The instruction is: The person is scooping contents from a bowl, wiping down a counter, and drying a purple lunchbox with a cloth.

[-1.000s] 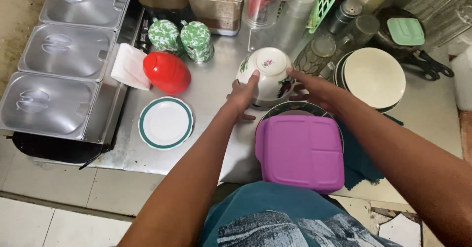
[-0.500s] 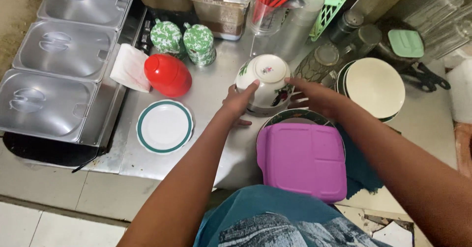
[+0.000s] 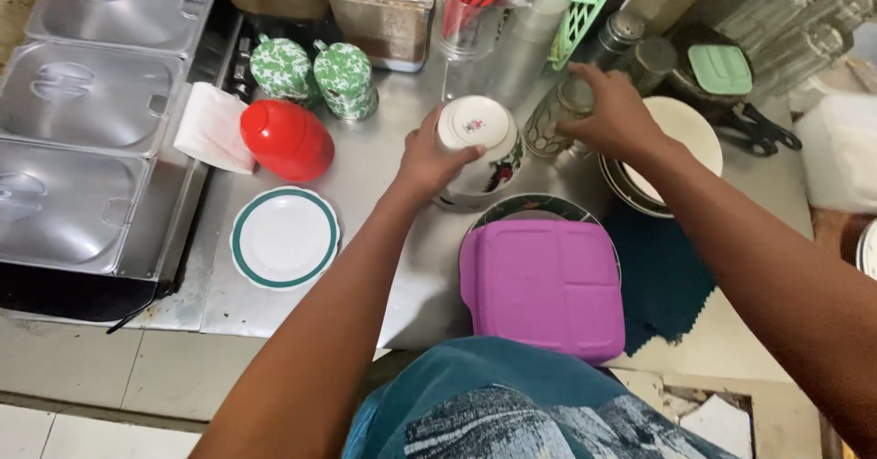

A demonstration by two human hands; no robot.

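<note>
The left hand (image 3: 429, 158) grips an upturned white ceramic bowl with a small flower print (image 3: 480, 139), fingers curled around its left side; the bowl stands base-up on the steel table (image 3: 384, 176), just behind a purple square plastic compartment tray (image 3: 546, 285). The right hand (image 3: 617, 112) closes its fingers over the top of a patterned clear drinking glass (image 3: 553, 123) just right of the bowl, beside a stack of cream round plates (image 3: 685, 130). A white plate with a green rim (image 3: 285, 238) and a red rounded plastic lid (image 3: 286, 139) lie to the left.
</note>
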